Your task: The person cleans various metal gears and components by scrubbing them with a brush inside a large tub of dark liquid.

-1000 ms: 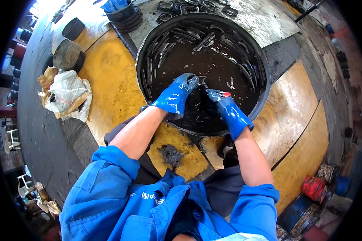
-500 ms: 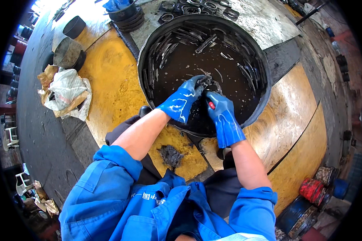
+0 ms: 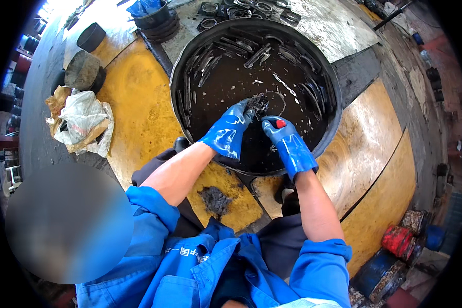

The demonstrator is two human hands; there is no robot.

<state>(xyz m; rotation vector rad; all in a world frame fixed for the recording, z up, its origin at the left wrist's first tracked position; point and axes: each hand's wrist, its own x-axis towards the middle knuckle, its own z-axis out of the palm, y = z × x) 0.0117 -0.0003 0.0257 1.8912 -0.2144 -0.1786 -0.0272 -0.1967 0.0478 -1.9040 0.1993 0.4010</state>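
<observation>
Both my hands wear long blue rubber gloves and hang over a large round dark tub (image 3: 334, 138) of murky brown liquid. My left hand (image 3: 230, 128) is closed on a wet, dark, ragged piece (image 3: 259, 104), its kind unclear. Just to the right, my right hand (image 3: 286, 137) is closed around a tool with a red handle end (image 3: 281, 123); its working end is hidden. A thin curved strip or ring (image 3: 281, 102) shows beside the dark piece. Several dark curved strips (image 3: 313, 96) lie around the tub's inner wall.
Flat parts with round openings (image 3: 238, 11) lie beyond the tub. At left are a metal pot (image 3: 82, 70), a dark ring (image 3: 91, 37) and a crumpled white bag (image 3: 83, 120). A grey fibrous wad (image 3: 215, 200) sits before me. Red and blue cans (image 3: 398, 240) stand lower right.
My hands have drawn slightly apart, and the right one has turned, showing the red handle end differently. A blurred round patch now covers the lower left.
</observation>
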